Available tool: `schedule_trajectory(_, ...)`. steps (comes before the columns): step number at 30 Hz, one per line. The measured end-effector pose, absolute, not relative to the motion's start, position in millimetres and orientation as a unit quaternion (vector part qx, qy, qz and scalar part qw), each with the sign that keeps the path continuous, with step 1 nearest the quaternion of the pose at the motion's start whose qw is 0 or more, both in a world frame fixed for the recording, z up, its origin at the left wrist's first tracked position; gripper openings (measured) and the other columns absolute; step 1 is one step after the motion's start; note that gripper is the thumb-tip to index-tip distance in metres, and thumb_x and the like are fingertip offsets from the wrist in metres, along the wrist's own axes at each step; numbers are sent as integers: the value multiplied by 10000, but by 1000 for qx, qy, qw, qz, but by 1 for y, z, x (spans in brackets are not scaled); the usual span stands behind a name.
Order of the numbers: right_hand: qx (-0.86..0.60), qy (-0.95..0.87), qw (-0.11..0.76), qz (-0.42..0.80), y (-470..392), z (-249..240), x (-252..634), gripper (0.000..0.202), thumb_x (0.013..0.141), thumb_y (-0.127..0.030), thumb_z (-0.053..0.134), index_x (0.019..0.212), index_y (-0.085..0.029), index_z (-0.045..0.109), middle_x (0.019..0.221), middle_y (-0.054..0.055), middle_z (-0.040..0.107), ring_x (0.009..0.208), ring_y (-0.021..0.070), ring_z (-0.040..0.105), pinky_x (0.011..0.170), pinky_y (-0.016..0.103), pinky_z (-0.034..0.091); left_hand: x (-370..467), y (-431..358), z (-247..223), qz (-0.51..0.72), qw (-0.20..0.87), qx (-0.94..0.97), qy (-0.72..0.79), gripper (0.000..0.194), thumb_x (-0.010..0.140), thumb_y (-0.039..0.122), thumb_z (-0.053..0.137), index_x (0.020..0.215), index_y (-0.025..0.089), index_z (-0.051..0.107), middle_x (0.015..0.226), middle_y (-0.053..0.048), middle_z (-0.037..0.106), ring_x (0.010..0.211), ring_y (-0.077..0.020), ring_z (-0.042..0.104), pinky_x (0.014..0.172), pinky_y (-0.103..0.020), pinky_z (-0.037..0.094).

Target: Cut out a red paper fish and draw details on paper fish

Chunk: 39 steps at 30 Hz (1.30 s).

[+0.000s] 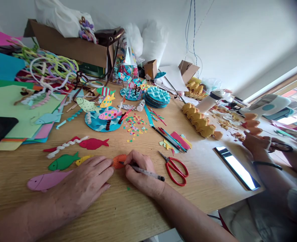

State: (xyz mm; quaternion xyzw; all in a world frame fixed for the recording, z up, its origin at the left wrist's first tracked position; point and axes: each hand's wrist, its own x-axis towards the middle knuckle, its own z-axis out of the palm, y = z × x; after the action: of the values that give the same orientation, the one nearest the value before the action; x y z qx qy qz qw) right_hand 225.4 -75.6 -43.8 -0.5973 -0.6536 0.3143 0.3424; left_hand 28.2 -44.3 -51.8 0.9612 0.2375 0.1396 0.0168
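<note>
My right hand [140,169] pinches a pen [148,172] with a clear barrel and dark end cap. The pen's tip rests on a small orange paper fish [118,162] that has dark marks drawn on it. My left hand [88,185] lies flat on the table, fingers stretched out, with the fingertips at the orange fish's left edge. Part of a yellow paper fish [83,159] is hidden behind my left hand. A pink-purple fish [46,181], a green fish [64,161] and a red fish [94,144] lie nearby. Red-handled scissors [175,168] rest right of my right hand.
A blue wavy base [104,125] carries patterned paper fish. Confetti [135,126], pencils [170,139] and a stack of blue discs [157,97] lie beyond. At right are a phone [236,168], a yellow egg carton [198,121] and another person's hands [257,146] holding scissors.
</note>
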Motion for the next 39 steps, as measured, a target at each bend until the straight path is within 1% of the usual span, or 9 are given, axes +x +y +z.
schedule_trajectory(4, -599, -650, 341, 320, -76, -44, 225, 118, 648, -95, 506, 674, -210, 504, 576, -44, 511, 518, 108, 468, 539, 206, 376, 29, -45, -54, 138, 15, 959, 247, 246, 795, 86, 480, 940, 198, 644, 1042, -54, 675, 994, -230, 607, 908, -377, 516)
schedule_trajectory(15, -586, -645, 353, 339, -76, -46, 225, 109, 647, -105, 501, 679, -210, 506, 565, -56, 486, 497, 97, 423, 531, 212, 356, 30, -45, -55, 133, -1, 960, 244, 238, 789, 90, 492, 932, 197, 649, 1030, -58, 678, 983, -234, 613, 889, -379, 523)
schedule_trajectory(21, -596, -600, 379, 376, -75, -37, 230, 68, 686, -140, 474, 696, -205, 491, 595, -42, 492, 531, 108, 430, 501, 213, 324, 30, -45, -50, 113, 10, 963, 244, 242, 784, 80, 521, 955, 185, 656, 1023, -58, 687, 971, -230, 622, 875, -370, 531)
schedule_trajectory(24, -599, -603, 361, 384, -79, -32, 231, 89, 693, -122, 471, 717, -197, 512, 607, -43, 499, 535, 103, 426, 505, 209, 326, 30, -45, -51, 114, -1, 963, 245, 255, 793, 91, 508, 976, 186, 658, 1055, -61, 686, 1000, -232, 614, 894, -374, 522)
schedule_trajectory(27, -601, -613, 356, 370, -83, -34, 230, 102, 690, -109, 474, 720, -195, 521, 592, -48, 494, 523, 97, 428, 500, 203, 322, 29, -45, -54, 127, -8, 961, 246, 271, 796, 90, 489, 981, 190, 659, 1076, -60, 685, 1014, -234, 611, 910, -376, 515)
schedule_trajectory(33, -581, -644, 375, 326, -87, -47, 227, 94, 696, -125, 478, 731, -201, 521, 546, -65, 478, 469, 84, 418, 484, 195, 324, 30, -46, -49, 141, -30, 962, 231, 280, 798, 77, 462, 951, 172, 676, 1025, -78, 703, 956, -244, 637, 846, -377, 547)
schedule_trajectory(39, -585, -657, 360, 310, -86, -49, 227, 102, 683, -131, 487, 735, -208, 529, 565, -54, 518, 486, 90, 446, 500, 194, 353, 30, -45, -48, 148, -35, 961, 230, 292, 784, 68, 453, 932, 181, 677, 1011, -68, 705, 946, -233, 641, 843, -362, 551)
